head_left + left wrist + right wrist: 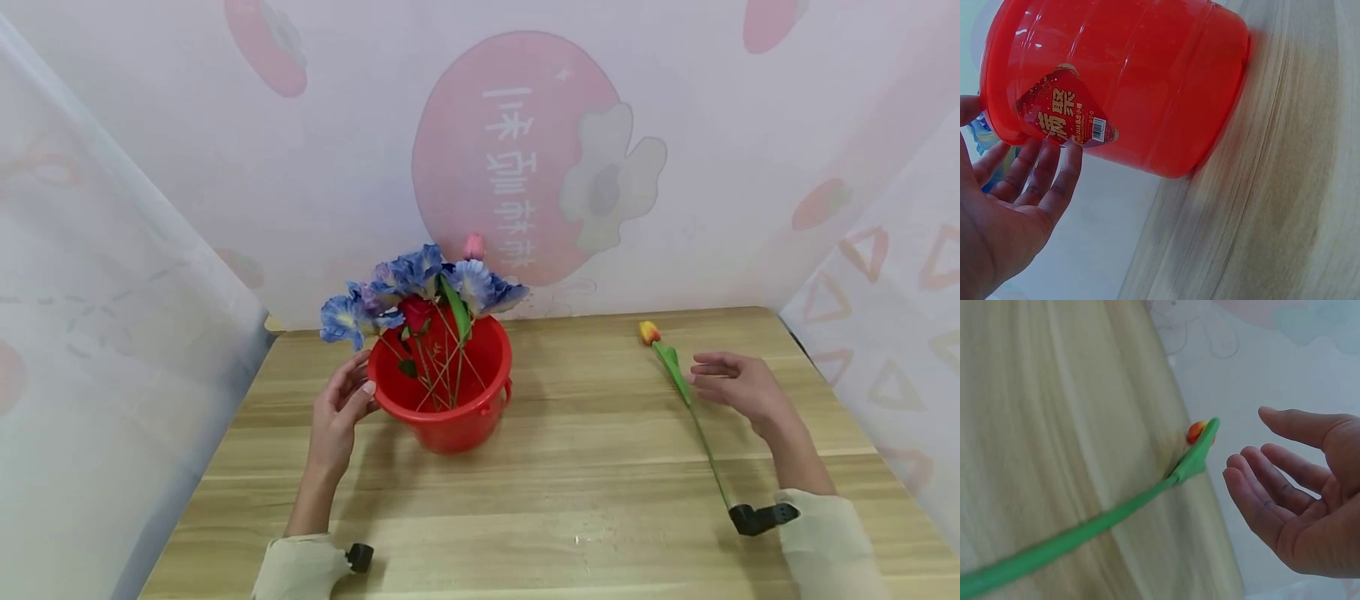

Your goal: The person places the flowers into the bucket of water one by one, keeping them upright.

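Note:
A red bucket (450,433) stands on the table with several artificial flowers in it: blue irises (345,319), a red rose (415,314) and a pink tulip (474,247). My left hand (337,412) rests against the bucket's left side, thumb by the rim; in the left wrist view its fingers (1066,172) touch the outer wall near a label (1066,112). On the right lies a single orange-yellow tulip (649,333) with a long green stem (708,450). My right hand (738,387) hovers just right of its leaves, fingers loosely bent, holding nothing.
The wooden table (585,492) ends at a back wall covered with a printed pink sheet (360,167). Similar sheets hang at the left and right sides. A black wrist camera (752,519) overlaps the lower stem end in the head view.

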Motion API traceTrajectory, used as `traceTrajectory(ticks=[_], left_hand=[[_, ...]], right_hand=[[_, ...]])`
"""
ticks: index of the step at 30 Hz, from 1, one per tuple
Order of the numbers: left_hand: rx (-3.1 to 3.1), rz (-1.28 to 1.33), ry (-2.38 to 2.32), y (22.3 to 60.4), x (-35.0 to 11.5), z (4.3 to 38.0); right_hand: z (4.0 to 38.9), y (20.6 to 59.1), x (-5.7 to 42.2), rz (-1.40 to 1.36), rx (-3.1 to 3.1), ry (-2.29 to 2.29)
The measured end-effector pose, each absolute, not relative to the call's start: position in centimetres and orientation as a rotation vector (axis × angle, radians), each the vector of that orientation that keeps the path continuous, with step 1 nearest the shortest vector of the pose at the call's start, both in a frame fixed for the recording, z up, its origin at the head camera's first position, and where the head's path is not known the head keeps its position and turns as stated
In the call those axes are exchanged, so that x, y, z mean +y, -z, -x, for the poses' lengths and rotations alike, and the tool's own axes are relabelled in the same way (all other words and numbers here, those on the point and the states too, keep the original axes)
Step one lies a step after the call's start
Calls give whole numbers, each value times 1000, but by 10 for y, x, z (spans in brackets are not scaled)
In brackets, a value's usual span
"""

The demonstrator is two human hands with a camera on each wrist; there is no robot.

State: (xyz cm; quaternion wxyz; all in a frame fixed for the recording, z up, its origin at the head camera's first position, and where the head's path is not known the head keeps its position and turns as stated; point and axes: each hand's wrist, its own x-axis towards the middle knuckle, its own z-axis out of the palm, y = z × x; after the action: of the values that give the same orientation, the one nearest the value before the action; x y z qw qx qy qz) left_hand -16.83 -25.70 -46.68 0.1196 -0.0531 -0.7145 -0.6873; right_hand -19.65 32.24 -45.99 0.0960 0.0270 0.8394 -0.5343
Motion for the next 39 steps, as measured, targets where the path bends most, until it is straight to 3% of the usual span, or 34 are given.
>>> traceTrajectory(ticks=[22,39], left_hand=[[-2070,161,2012,468,-256,166],[-2083,151,1999,468,-257,168]], right_hand=[[207,491,328,-242,2463,1429],[200,483,309,-210,2622,1340]])
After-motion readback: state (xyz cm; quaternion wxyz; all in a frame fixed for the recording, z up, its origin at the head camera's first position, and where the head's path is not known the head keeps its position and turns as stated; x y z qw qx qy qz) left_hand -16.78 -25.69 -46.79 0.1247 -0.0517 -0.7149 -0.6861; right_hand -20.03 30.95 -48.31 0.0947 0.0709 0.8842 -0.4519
